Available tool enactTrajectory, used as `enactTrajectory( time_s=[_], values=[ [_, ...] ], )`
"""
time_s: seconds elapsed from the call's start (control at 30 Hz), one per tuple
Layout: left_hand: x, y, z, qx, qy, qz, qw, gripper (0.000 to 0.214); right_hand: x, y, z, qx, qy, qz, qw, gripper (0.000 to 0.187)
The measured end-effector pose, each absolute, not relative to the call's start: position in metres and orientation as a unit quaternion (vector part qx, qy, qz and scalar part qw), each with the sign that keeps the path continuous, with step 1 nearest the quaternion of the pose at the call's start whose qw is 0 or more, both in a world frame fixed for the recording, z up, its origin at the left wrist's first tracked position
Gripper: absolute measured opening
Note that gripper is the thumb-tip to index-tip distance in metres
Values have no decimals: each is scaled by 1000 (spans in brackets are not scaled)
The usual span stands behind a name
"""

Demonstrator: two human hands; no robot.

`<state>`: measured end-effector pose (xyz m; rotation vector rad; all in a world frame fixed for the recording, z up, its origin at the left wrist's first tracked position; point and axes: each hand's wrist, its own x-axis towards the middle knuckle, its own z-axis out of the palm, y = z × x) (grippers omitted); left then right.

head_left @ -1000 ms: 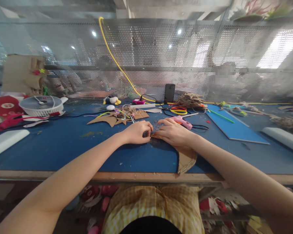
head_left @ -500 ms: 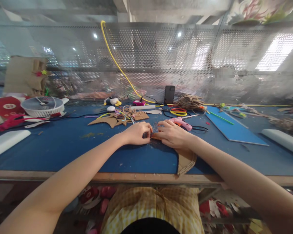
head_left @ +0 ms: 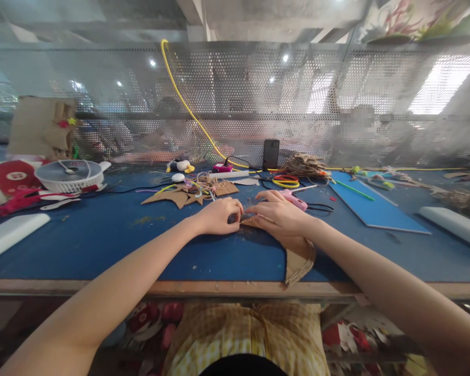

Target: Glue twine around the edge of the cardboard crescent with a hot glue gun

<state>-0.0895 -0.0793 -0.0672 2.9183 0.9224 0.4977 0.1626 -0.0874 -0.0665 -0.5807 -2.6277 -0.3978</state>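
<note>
A curved piece of brown cardboard (head_left: 298, 254) lies on the blue table, its wide end near the front edge and its narrow tip pointing left. My right hand (head_left: 280, 215) holds it down from above, fingers bent over the narrow part; the thumb is hidden. My left hand (head_left: 220, 215) is curled in a pinch right at the tip, thumb and fingers closed. What sits between those fingertips is too small to make out. Just behind my right hand lies a pink glue gun (head_left: 293, 198), partly covered by that hand.
Cut cardboard shapes (head_left: 176, 197) and twine (head_left: 215, 183) lie beyond my left hand. Behind stand a black phone (head_left: 271, 154) and a twine bundle (head_left: 303, 166). A blue board (head_left: 376, 203) is at right, a white basket (head_left: 70, 177) at left. A perforated metal screen (head_left: 243, 99) closes the back.
My right hand's fingers have lifted and shifted slightly, baring more of the cardboard's narrow part. My left hand stays pinched at the tip. The view has tilted a little.
</note>
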Motion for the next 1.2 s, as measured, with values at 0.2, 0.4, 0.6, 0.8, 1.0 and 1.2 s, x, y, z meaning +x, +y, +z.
enactTrajectory(
  time_s=[0.2, 0.4, 0.6, 0.8, 1.0, 1.2],
  values=[
    [-89, -79, -66, 937, 308, 167, 6, 11, 167, -81, -63, -250, -896, -215, 299, 21],
    [-83, -75, -74, 909, 357, 212, -19, 20, 170, -77, -62, -276, -874, -233, 326, 28],
    [-78, -81, -77, 911, 358, 203, -3, 17, 169, -87, -59, -261, -915, -197, 236, 34],
    [-76, -86, -76, 912, 362, 191, -9, 13, 164, -92, -63, -290, -930, -176, 139, 35],
    [-76, -85, -75, 913, 354, 199, 21, 14, 162, -92, -63, -339, -920, -153, 126, 27],
    [-74, -81, -74, 902, 341, 243, 109, 30, 164, -95, -56, -338, -921, -138, 138, 39]
  ],
)
